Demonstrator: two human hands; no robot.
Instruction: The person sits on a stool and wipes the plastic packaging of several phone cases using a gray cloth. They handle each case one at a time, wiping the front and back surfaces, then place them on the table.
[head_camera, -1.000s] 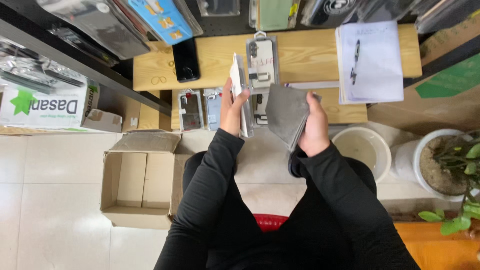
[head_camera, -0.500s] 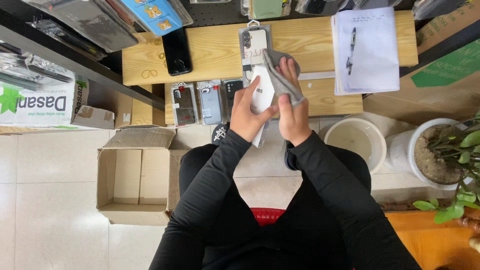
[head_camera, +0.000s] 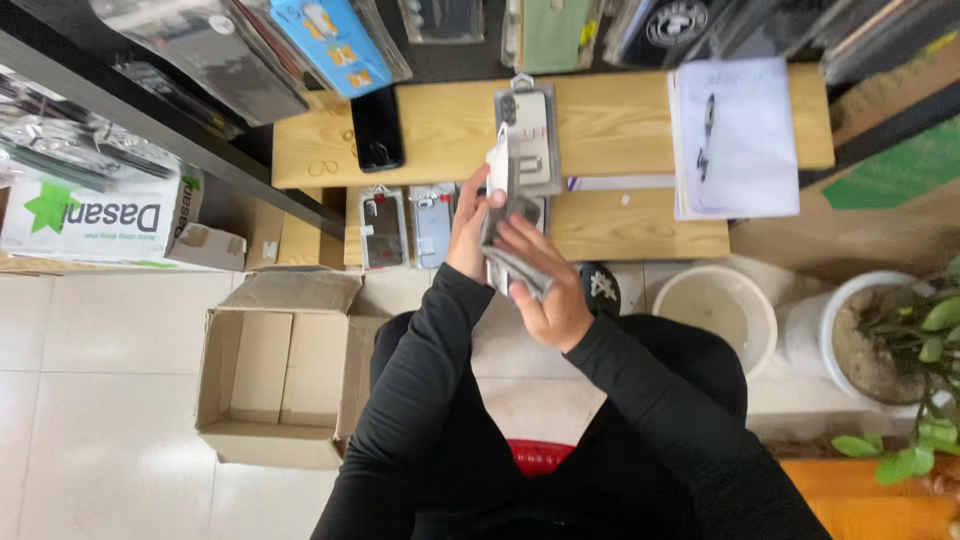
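Left hand (head_camera: 468, 232), fingers clamped, holds a white packet (head_camera: 500, 172) upright so the right hand (head_camera: 545, 290), fingers pinching a grey cloth (head_camera: 515, 262), can seemingly wipe it above the counter (head_camera: 620, 125).

Looking straight down from head height, close over both hands, wooden bench (head_camera: 620, 125) ahead, tiled floor (head_camera: 100, 400) below.

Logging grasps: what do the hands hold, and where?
Left hand holds a white phone case by its lower edge; right hand presses a grey cloth against it.
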